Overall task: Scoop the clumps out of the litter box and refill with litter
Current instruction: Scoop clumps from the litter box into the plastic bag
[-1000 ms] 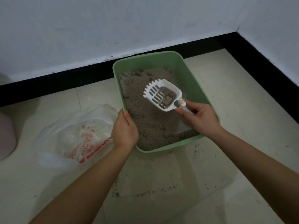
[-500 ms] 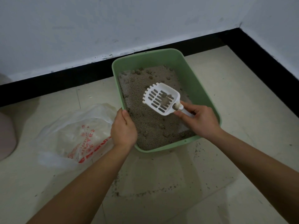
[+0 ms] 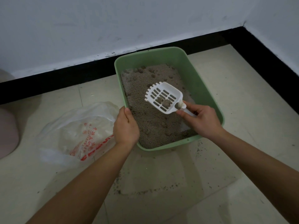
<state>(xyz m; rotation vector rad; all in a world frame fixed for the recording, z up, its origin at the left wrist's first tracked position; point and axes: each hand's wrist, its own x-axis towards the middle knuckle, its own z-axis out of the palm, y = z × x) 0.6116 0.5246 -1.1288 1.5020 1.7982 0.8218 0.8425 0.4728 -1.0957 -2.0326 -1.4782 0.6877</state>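
Observation:
A green litter box [image 3: 200, 78] stands on the tiled floor near the wall, half full of grey-brown litter [image 3: 150, 120]. Several darker clumps [image 3: 140, 70] lie along its far end. My right hand [image 3: 203, 120] grips the handle of a white slotted scoop [image 3: 163, 96], held level above the litter. Two small clumps [image 3: 164, 101] rest in the scoop's bowl. My left hand [image 3: 126, 128] grips the box's left rim near the front corner.
A clear plastic bag with red print [image 3: 77, 131] lies open on the floor left of the box. A pink rounded object [image 3: 6, 131] stands at the far left edge. Spilled litter grains [image 3: 145, 189] dot the tiles in front. Black skirting [image 3: 48, 81] runs along the walls.
The loose litter has sifted out of the scoop, leaving two clumps in it. The scoop has shifted slightly toward me. My left hand stays on the rim.

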